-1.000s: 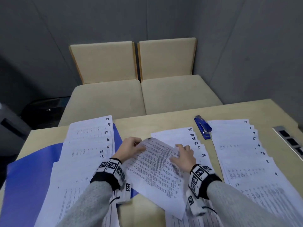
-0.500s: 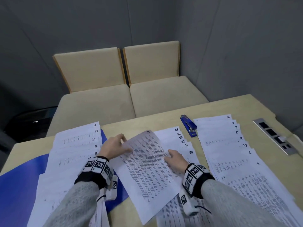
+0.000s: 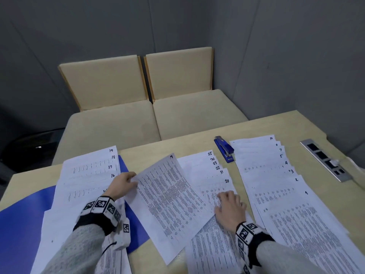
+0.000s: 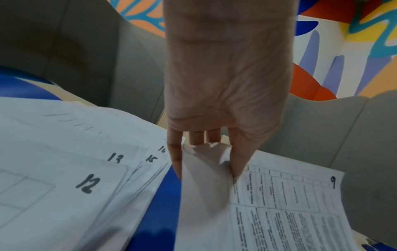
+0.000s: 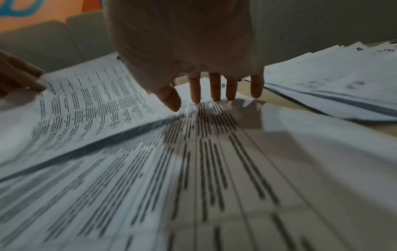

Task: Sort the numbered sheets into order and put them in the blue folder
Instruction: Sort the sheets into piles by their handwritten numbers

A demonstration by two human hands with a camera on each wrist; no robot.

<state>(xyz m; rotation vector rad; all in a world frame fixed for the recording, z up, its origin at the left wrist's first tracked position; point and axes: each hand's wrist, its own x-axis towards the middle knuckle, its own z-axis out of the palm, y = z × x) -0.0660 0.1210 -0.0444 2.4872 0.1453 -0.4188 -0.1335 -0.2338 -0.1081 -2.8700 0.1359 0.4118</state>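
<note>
The left hand pinches the upper left edge of sheet 9, thumb and fingers closed on the paper, which lies slanted between the stacks. The right hand rests flat with fingers spread on the middle stack, numbered 20 to 25. The folder lies open on the table, bearing the left stack, numbered 12 to 19. The right stack lies beside a stapler.
</note>
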